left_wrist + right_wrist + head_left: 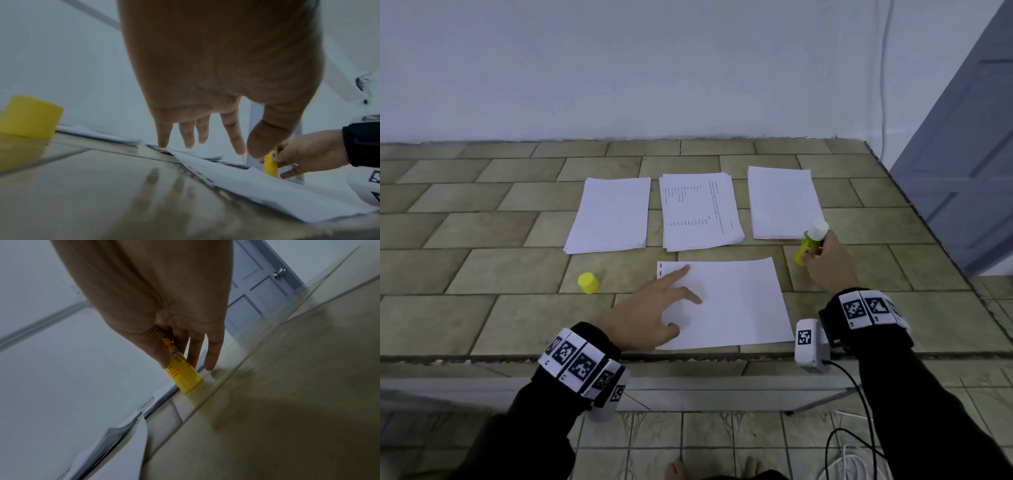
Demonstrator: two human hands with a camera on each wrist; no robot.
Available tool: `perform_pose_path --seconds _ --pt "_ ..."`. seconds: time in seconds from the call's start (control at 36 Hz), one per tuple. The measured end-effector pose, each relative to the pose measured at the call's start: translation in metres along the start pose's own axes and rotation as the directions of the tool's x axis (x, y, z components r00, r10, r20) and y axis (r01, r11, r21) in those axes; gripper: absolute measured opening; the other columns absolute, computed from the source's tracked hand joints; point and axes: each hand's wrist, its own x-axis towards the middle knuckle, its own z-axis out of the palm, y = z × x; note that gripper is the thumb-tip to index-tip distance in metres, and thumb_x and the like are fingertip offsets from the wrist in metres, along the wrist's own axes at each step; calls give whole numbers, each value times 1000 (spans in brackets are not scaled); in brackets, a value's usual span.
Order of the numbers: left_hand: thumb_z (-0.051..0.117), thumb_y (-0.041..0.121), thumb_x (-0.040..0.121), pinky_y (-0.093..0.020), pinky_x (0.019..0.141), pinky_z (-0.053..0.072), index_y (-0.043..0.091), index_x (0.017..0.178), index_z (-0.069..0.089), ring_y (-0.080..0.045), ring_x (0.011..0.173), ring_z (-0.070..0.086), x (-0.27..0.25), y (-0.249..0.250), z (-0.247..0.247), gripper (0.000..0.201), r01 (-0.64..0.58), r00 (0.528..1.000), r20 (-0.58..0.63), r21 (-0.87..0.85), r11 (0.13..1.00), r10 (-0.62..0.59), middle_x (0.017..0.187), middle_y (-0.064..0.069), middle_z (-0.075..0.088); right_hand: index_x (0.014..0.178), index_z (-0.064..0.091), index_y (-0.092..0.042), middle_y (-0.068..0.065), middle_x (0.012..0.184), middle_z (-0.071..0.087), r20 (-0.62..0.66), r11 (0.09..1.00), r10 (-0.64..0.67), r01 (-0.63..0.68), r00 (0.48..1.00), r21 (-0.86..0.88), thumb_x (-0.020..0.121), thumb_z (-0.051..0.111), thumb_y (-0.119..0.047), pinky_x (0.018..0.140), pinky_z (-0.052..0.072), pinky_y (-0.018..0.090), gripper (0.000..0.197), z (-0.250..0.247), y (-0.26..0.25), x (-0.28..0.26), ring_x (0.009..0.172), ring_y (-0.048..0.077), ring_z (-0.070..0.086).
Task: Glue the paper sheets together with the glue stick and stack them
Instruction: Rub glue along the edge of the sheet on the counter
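A single white sheet lies near the front edge of the tiled counter. My left hand rests on its left part with straight, spread fingers. My right hand grips the uncapped yellow glue stick, white glue end up, its base on the counter just right of the sheet. The yellow cap stands on the counter left of the sheet. Three paper piles lie behind: left pile, printed middle pile, right pile.
The tiled counter ends at a white wall behind and an edge on the right, with a grey-blue door beyond. Cables hang below the front edge by my right arm.
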Motion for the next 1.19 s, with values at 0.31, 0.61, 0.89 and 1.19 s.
perform_pose_path --seconds 0.31,0.61,0.89,1.19 --pt "-20 91 57 -46 122 4 19 156 11 -20 152 -4 14 -11 27 127 355 929 -229 319 879 -292 165 -3 4 116 59 -14 -6 98 62 233 964 -265 251 936 90 88 69 -18 76 44 24 30 3 -20 -20 89 12 59" --pt "-20 90 63 -49 120 -6 20 158 3 -20 152 -9 16 -24 46 120 360 912 -308 285 888 -270 165 -2 -8 113 58 -22 -10 89 60 217 918 -386 350 897 185 78 78 -23 74 44 14 41 34 -59 -37 83 6 58" --pt "-20 90 63 -49 119 -9 20 158 4 -19 152 -9 16 -24 47 121 369 904 -331 289 883 -269 165 -1 -9 86 61 -7 6 96 59 313 894 -447 433 838 118 78 76 -20 79 52 34 21 82 -109 -43 81 19 65" --pt "-9 88 71 -50 121 -9 18 158 -3 -18 151 -13 17 -26 48 112 357 909 -329 294 887 -256 165 -1 -12 95 51 -10 14 103 58 441 816 -512 578 737 -20 87 66 -19 87 47 42 18 108 -125 -55 97 30 56"
